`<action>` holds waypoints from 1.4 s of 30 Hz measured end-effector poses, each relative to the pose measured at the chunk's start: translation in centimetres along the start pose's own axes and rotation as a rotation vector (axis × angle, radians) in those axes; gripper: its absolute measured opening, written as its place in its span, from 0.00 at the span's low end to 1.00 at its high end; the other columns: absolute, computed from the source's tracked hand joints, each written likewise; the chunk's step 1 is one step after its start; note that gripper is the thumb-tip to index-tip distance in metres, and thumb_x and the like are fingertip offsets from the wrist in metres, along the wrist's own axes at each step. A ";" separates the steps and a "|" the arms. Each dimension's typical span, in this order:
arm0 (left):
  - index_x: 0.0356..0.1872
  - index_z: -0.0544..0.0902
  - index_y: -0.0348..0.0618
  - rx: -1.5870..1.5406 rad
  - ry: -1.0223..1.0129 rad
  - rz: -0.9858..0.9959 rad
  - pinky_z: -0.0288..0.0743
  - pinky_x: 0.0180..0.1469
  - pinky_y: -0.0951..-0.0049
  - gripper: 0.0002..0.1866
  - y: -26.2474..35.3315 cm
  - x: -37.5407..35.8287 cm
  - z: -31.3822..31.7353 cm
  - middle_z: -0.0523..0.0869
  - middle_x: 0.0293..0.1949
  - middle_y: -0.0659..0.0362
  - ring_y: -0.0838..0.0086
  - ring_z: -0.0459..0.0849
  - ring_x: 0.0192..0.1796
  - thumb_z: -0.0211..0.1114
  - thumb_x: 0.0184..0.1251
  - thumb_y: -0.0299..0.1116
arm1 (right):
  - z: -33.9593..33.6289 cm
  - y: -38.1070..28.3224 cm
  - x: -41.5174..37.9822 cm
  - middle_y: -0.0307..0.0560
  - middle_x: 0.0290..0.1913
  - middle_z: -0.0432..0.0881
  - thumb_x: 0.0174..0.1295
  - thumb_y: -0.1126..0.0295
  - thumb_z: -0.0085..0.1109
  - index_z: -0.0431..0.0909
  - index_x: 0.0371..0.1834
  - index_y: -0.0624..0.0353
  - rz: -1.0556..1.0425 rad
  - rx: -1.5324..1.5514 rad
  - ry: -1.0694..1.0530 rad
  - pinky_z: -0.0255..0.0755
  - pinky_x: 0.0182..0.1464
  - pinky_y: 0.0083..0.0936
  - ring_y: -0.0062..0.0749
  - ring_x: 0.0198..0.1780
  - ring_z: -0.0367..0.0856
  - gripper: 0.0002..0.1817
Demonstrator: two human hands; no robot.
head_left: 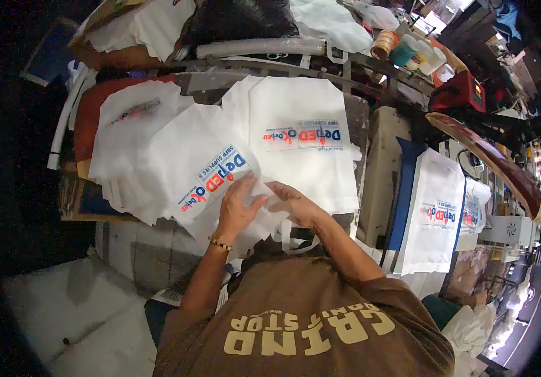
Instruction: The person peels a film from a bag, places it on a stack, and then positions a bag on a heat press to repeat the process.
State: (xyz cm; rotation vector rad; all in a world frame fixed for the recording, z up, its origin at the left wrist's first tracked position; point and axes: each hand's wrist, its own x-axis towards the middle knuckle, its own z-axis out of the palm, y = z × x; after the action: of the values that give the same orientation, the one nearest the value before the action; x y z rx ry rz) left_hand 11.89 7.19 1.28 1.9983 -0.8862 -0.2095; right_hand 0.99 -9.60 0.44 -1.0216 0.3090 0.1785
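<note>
A white cloth bag (198, 141) with blue and red print lies tilted at the top of a loose pile, its near edge between my hands. My left hand (238, 210), with a beaded bracelet at the wrist, rests on the printed face, thumb apart from the fingers. Just to its right, my right hand (297, 205) has bent fingers closed on the bag's near edge; the fingertips are partly hidden by white fabric. Beyond my right hand, another printed white bag (305, 103) lies flat. More white bags (126, 147) fan out on the left.
A printed white bag (430, 207) lies over a blue panel (404, 182) on the right. Along the back are a plastic-wrapped roll (261, 49), a black bag (242, 22) and several tubs (404, 50). A red device (465, 92) stands at the right rear.
</note>
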 end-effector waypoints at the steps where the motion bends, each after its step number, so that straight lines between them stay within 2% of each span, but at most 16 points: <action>1: 0.55 0.82 0.37 0.002 -0.002 -0.005 0.74 0.64 0.58 0.25 0.4 0.0 -0.1 0.84 0.57 0.46 0.52 0.82 0.60 0.76 0.60 0.38 | 0.9 -1.2 -0.5 0.43 0.58 0.77 0.61 0.81 0.59 0.66 0.71 0.57 0.071 0.014 0.004 0.68 0.61 0.24 0.29 0.56 0.76 0.32; 4: 0.57 0.81 0.35 -0.061 -0.063 -0.099 0.78 0.59 0.60 0.25 1.7 -0.6 -0.4 0.86 0.54 0.46 0.53 0.86 0.55 0.75 0.61 0.37 | 1.1 -1.7 -0.3 0.41 0.54 0.78 0.61 0.79 0.60 0.70 0.64 0.57 0.116 -0.006 -0.031 0.66 0.61 0.23 0.27 0.56 0.75 0.26; 6: 0.58 0.81 0.34 -0.055 0.010 -0.024 0.81 0.54 0.63 0.25 2.0 -1.0 -0.3 0.88 0.51 0.46 0.56 0.88 0.51 0.75 0.62 0.36 | 0.9 -1.8 -0.5 0.40 0.52 0.77 0.61 0.78 0.61 0.71 0.62 0.56 0.096 -0.038 -0.076 0.65 0.60 0.24 0.26 0.56 0.74 0.24; 8: 0.58 0.81 0.34 -0.043 0.030 -0.011 0.81 0.53 0.64 0.25 2.1 -1.4 -0.5 0.88 0.52 0.47 0.57 0.88 0.51 0.75 0.62 0.35 | 1.6 -4.1 -2.1 0.38 0.50 0.76 0.62 0.77 0.61 0.71 0.62 0.53 0.200 -0.141 0.023 0.65 0.57 0.23 0.22 0.52 0.73 0.24; 9: 0.58 0.82 0.34 -0.036 0.049 0.017 0.81 0.53 0.65 0.25 2.0 -1.5 -0.5 0.88 0.52 0.47 0.59 0.89 0.51 0.75 0.62 0.35 | 0.1 -2.7 -2.0 0.35 0.48 0.75 0.62 0.75 0.65 0.69 0.63 0.48 0.232 -0.143 0.025 0.64 0.47 0.16 0.18 0.50 0.70 0.26; 12: 0.56 0.83 0.35 -0.207 -0.001 -0.103 0.81 0.54 0.65 0.24 0.4 -2.2 0.4 0.88 0.53 0.47 0.59 0.88 0.52 0.76 0.61 0.34 | -0.5 -2.8 -2.1 0.35 0.46 0.74 0.61 0.75 0.66 0.71 0.59 0.50 0.231 -0.097 -0.009 0.63 0.46 0.16 0.17 0.50 0.70 0.23; 13: 0.56 0.83 0.35 -0.205 0.005 -0.114 0.81 0.54 0.65 0.24 0.7 -2.3 0.2 0.88 0.53 0.47 0.59 0.88 0.52 0.76 0.61 0.34 | -0.4 -2.0 -1.6 0.34 0.46 0.73 0.60 0.76 0.67 0.72 0.55 0.52 0.098 -0.119 -0.011 0.63 0.46 0.16 0.18 0.49 0.71 0.21; 14: 0.54 0.83 0.35 -0.216 -0.003 -0.111 0.81 0.54 0.65 0.22 1.2 -2.4 0.0 0.88 0.53 0.48 0.59 0.88 0.52 0.76 0.61 0.33 | -0.4 -1.5 -1.3 0.34 0.46 0.73 0.60 0.76 0.67 0.72 0.55 0.52 0.107 -0.120 -0.020 0.63 0.46 0.16 0.18 0.49 0.71 0.21; 17: 0.51 0.84 0.36 -0.186 0.048 -0.055 0.81 0.55 0.65 0.20 1.5 -2.5 0.4 0.88 0.53 0.49 0.59 0.87 0.53 0.76 0.60 0.32 | -1.2 -0.9 -1.0 0.35 0.45 0.73 0.60 0.77 0.65 0.72 0.46 0.53 0.136 -0.060 0.021 0.67 0.54 0.22 0.22 0.50 0.74 0.14; 20: 0.49 0.84 0.36 -0.100 0.137 0.017 0.79 0.58 0.63 0.19 1.0 -2.2 1.0 0.87 0.53 0.49 0.59 0.86 0.54 0.76 0.59 0.32 | -1.1 -1.4 -1.4 0.37 0.49 0.76 0.61 0.78 0.63 0.73 0.50 0.56 0.196 -0.078 -0.054 0.70 0.55 0.24 0.24 0.50 0.76 0.15; 23: 0.49 0.84 0.37 -0.097 0.131 -0.012 0.79 0.59 0.62 0.18 1.4 -1.4 0.5 0.86 0.56 0.50 0.60 0.84 0.59 0.75 0.58 0.29 | 0.8 -3.1 -1.5 0.40 0.57 0.77 0.62 0.78 0.61 0.72 0.61 0.60 0.116 0.032 -0.010 0.72 0.54 0.24 0.24 0.50 0.76 0.23; 25: 0.50 0.85 0.38 -0.138 0.095 -0.058 0.79 0.59 0.63 0.18 2.2 -0.9 0.1 0.85 0.58 0.51 0.61 0.83 0.62 0.75 0.58 0.28 | 1.4 -4.0 -1.5 0.43 0.64 0.76 0.62 0.79 0.59 0.64 0.74 0.61 0.231 0.011 0.015 0.73 0.56 0.23 0.25 0.52 0.77 0.34; 28: 0.49 0.85 0.39 -0.092 0.113 -0.056 0.79 0.58 0.63 0.17 2.4 -2.0 1.2 0.87 0.55 0.52 0.61 0.84 0.59 0.75 0.58 0.29 | -0.8 -1.0 -2.4 0.44 0.67 0.74 0.63 0.79 0.58 0.58 0.79 0.60 0.303 -0.139 0.015 0.73 0.59 0.25 0.26 0.57 0.77 0.39; 33: 0.40 0.87 0.36 -0.064 0.145 0.019 0.79 0.55 0.61 0.10 1.3 -1.5 1.2 0.88 0.48 0.52 0.57 0.86 0.50 0.73 0.60 0.29 | -0.8 0.1 -2.6 0.44 0.68 0.74 0.64 0.80 0.56 0.57 0.80 0.60 0.238 0.031 -0.006 0.72 0.61 0.24 0.27 0.60 0.76 0.38; 37: 0.41 0.88 0.37 -0.018 0.090 0.045 0.78 0.53 0.61 0.10 2.1 -1.3 0.7 0.89 0.48 0.53 0.59 0.87 0.50 0.73 0.61 0.31 | -2.2 2.7 -2.5 0.44 0.66 0.76 0.65 0.79 0.57 0.61 0.77 0.62 0.145 0.009 0.053 0.72 0.62 0.25 0.27 0.60 0.77 0.35; 42: 0.40 0.87 0.36 0.003 0.047 0.122 0.79 0.53 0.60 0.10 2.5 -0.5 0.1 0.89 0.45 0.53 0.57 0.87 0.48 0.71 0.62 0.31 | 1.1 -1.8 -3.2 0.43 0.61 0.80 0.66 0.79 0.58 0.67 0.72 0.63 0.104 0.022 -0.006 0.70 0.64 0.26 0.27 0.59 0.77 0.29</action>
State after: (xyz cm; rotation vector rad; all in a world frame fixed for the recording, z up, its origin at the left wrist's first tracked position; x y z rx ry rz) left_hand 10.21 6.66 3.13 1.9372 -0.9747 -0.0915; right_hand -1.28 -9.59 3.52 -0.9838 0.3584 0.2717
